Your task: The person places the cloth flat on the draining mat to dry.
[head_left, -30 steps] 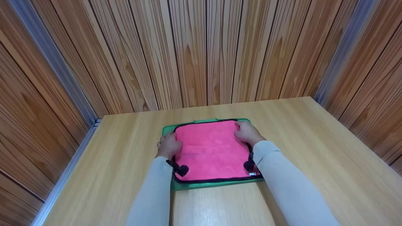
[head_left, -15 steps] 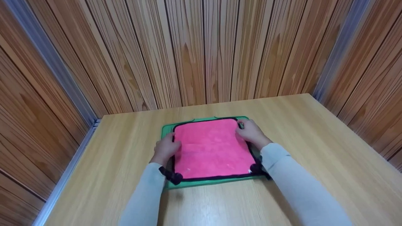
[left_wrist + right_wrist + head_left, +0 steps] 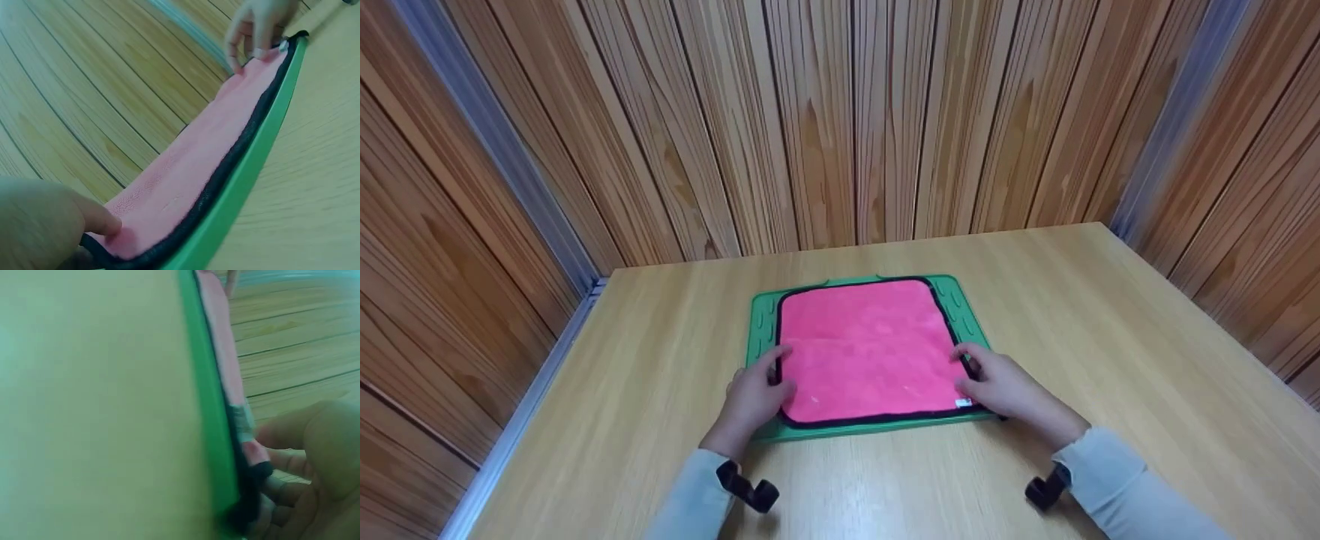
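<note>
A pink cloth point(image 3: 870, 345) with black edging and a small white label lies flat over a green tray-like board point(image 3: 956, 304), whose ridged side borders show. My left hand point(image 3: 754, 397) is at the cloth's lower left side; in the left wrist view its thumb point(image 3: 104, 222) presses the pink surface beside the edging, and its other fingers are mostly hidden. At the lower right corner, by the label point(image 3: 964, 403), my right hand point(image 3: 1001, 382) pinches the cloth's edge. The right wrist view shows its fingers curled around that black-edged corner.
The board lies on a light wooden table point(image 3: 885, 487). Wood-panelled walls point(image 3: 840, 127) stand behind and at both sides, with metal strips point(image 3: 510, 142) at the corners. Black wrist straps point(image 3: 750, 487) sit over the light sleeves.
Both hands have slid toward the near side, from the cloth's upper sides down to its lower side edges. More of the green border shows. Cloth and board stay almost in place.
</note>
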The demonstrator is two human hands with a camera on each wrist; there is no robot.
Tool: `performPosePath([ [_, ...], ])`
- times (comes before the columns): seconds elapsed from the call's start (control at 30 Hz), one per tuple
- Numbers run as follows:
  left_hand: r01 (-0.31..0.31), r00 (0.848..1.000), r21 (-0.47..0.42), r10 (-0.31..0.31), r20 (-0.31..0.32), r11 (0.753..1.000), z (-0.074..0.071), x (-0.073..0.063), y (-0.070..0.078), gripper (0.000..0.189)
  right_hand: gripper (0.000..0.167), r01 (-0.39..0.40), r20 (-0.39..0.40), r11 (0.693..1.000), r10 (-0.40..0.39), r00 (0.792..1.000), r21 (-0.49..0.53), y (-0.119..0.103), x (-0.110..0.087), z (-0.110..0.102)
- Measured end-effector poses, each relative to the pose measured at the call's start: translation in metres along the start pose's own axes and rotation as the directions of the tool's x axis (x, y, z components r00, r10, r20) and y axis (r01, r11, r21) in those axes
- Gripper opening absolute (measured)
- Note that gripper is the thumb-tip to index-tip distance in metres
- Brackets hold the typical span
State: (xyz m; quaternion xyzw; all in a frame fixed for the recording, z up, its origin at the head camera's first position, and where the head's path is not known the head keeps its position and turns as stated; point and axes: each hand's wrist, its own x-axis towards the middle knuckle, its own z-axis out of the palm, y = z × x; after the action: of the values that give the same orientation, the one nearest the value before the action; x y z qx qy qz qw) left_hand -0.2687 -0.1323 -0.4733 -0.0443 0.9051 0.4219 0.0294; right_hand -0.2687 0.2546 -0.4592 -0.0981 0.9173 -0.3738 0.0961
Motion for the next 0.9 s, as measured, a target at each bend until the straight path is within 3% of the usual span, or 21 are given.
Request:
performPosePath([
  [0.33,-0.065,0.997,0.018,0.066,-0.044,0.998,0.004,-0.018,-0.013,0.030,0.035,0.049,0.008,0.997,-0.048,0.999,-0.056,0.012,-0.013,0.004],
  [0.47,-0.102,0.993,0.084,0.107,-0.054,0.991,0.004,-0.021,-0.017,0.028,0.033,0.072,0.030,0.989,-0.069,0.997,-0.131,0.013,-0.012,0.005],
  [0.73,-0.177,0.981,0.227,0.189,-0.034,0.958,0.000,-0.020,-0.016,0.026,0.032,0.171,0.039,0.916,-0.168,0.985,-0.362,0.007,-0.013,0.006],
  [0.9,-0.189,0.978,0.292,0.205,-0.026,0.938,-0.004,-0.023,-0.015,0.026,0.036,0.166,0.059,0.878,-0.156,0.986,-0.450,0.002,-0.016,0.007],
])
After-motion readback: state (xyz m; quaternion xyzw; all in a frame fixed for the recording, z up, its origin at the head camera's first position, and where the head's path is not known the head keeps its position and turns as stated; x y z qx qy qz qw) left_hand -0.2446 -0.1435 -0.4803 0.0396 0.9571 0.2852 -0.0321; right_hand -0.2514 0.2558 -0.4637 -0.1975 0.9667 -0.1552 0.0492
